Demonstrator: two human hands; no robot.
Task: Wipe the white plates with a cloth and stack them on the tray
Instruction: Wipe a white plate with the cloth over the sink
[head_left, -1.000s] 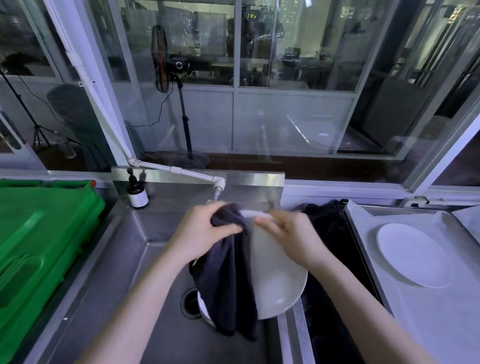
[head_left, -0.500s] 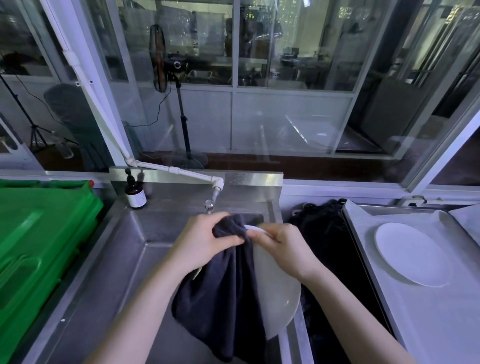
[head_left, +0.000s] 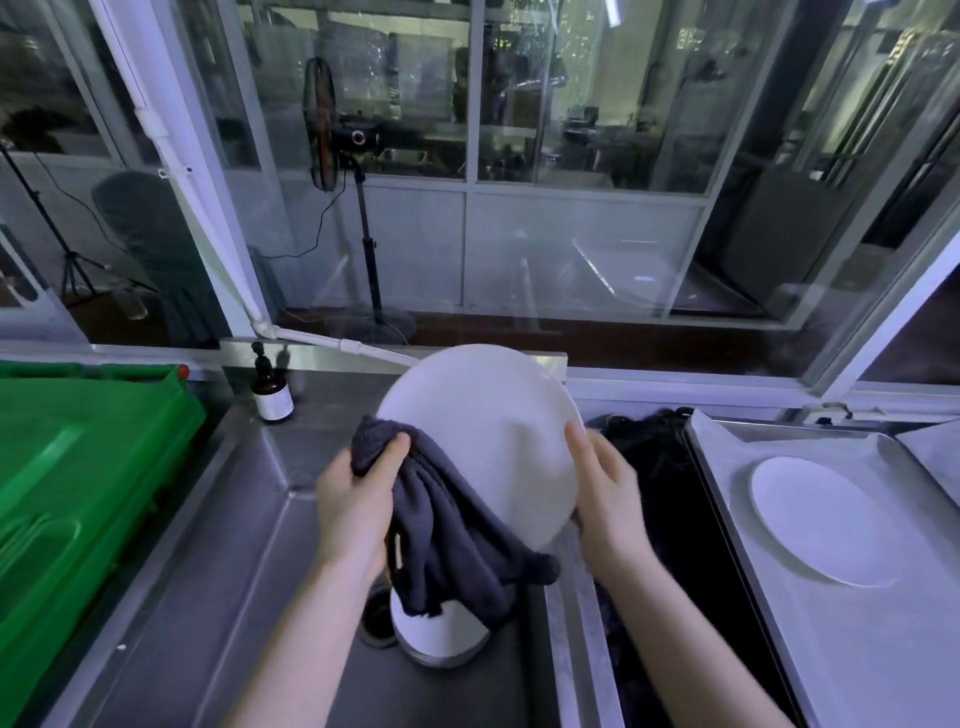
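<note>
Over steel sink (head_left: 208, 545): left hand (head_left: 356, 499) grips dark nubby cloth (head_left: 457, 540) against round smooth white plate (head_left: 483, 426); right hand (head_left: 608, 493) clasps rim.

Smooth, glossy white plate (head_left: 488, 441); soft dark terry cloth (head_left: 447, 530); brushed steel sink (head_left: 218, 571); matt metal tray (head_left: 883, 649); shiny green plastic crate (head_left: 78, 467).

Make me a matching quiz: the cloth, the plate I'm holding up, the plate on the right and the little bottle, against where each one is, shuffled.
Things
1. dark cloth
2. raised plate
3. flat plate
4. brown bottle

Places
A. on the tray
B. at the back left corner of the sink
C. bunched in the left hand
D. held by its rim in the right hand

Pairs: 1-C, 2-D, 3-A, 4-B
</note>
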